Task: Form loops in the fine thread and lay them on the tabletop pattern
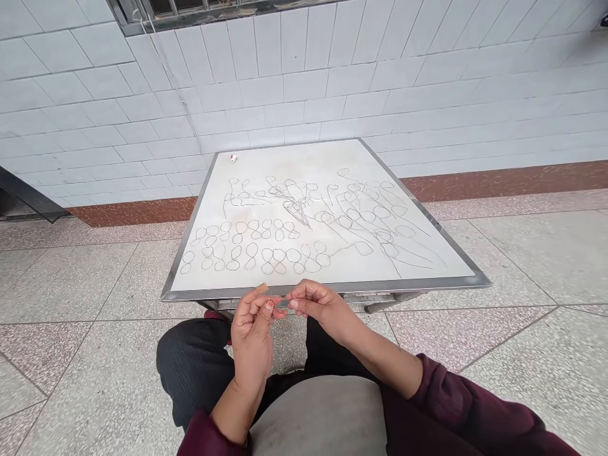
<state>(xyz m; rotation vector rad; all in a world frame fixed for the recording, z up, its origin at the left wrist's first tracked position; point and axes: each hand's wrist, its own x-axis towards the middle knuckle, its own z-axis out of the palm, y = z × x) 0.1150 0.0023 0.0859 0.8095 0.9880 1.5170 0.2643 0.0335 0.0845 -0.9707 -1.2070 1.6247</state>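
Just past the table's near edge, my left hand [253, 332] and my right hand [325, 309] are close together, fingertips almost touching. Both are closed in a pinch on a thin wire [284, 300], which is so fine that its shape barely shows. A tan strip wraps one fingertip of the left hand. On the white table [285, 158] beyond them, several wires bent into figure-eights [251, 256] lie in rows at the front left. Long-tailed wires with looped ends [300, 204] lie tangled in the middle and spread over the right side.
A small white and red object [234, 158] sits at the table's far left corner. Metal trim [323, 290] borders the tabletop. Behind it stands a white tiled wall [304, 88]. My legs [194, 367] are below, close to the table's near side.
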